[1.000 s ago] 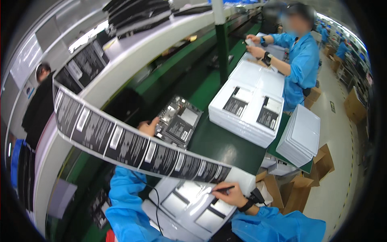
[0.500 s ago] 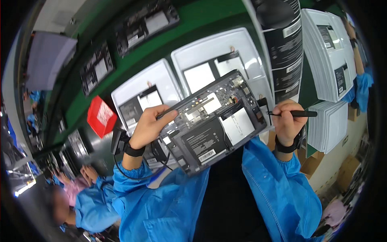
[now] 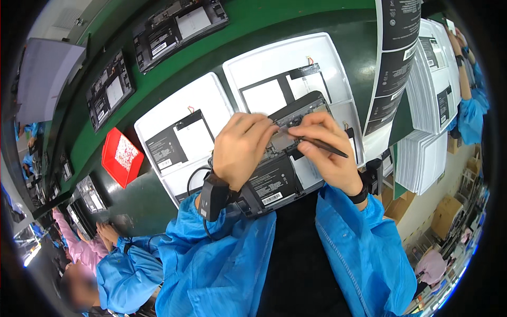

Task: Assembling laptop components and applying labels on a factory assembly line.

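An opened dark device chassis [image 3: 274, 185], with a circuit board and a black-and-white battery pack inside, lies tilted in front of me. My left hand [image 3: 240, 148] bends over its board, fingertips pinched together; what they hold, if anything, I cannot make out. My right hand [image 3: 330, 150] grips slim black tweezers [image 3: 330, 148], their rear end pointing right. Between both sets of fingertips is a small pale blur over the board. The tweezer tips are hidden at the fingers.
Behind the chassis, white trays [image 3: 217, 84] hold battery packs with thin wires. A red box [image 3: 122, 158] stands left. More opened chassis [image 3: 179, 29] lie on the green bench. At right are a printed black sheet [image 3: 393, 68] and stacked white trays [image 3: 422, 164]. A co-worker's blue sleeve [image 3: 129, 272] is at lower left.
My left hand left the chassis's left edge and moved over the board. My right hand came in from the right with the tweezers, and both hands now meet above the board.
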Tool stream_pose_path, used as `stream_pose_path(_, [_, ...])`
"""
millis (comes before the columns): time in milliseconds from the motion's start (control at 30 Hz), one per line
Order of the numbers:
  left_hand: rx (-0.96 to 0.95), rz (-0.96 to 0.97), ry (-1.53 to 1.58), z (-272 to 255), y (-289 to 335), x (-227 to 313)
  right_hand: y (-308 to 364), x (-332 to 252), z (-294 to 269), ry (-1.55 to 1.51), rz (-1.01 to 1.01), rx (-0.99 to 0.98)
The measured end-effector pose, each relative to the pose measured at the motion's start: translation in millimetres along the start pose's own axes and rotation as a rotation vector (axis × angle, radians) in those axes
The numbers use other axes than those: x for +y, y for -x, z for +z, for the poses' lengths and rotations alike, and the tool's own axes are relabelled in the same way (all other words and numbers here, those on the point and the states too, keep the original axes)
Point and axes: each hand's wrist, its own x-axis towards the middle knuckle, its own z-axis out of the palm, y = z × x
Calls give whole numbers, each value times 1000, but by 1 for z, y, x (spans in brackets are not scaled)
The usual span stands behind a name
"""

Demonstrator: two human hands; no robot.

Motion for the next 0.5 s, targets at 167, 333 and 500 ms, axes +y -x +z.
stream_pose_path(167, [59, 103, -57, -4, 2, -1, -8, 8, 3, 61, 47, 18])
stream_pose_path(333, [85, 60, -51, -8, 13, -3, -12, 12, 10, 143, -69, 71])
stream_pose_path(500, [100, 32, 2, -7, 21, -11, -19, 13, 21, 152, -30, 57])
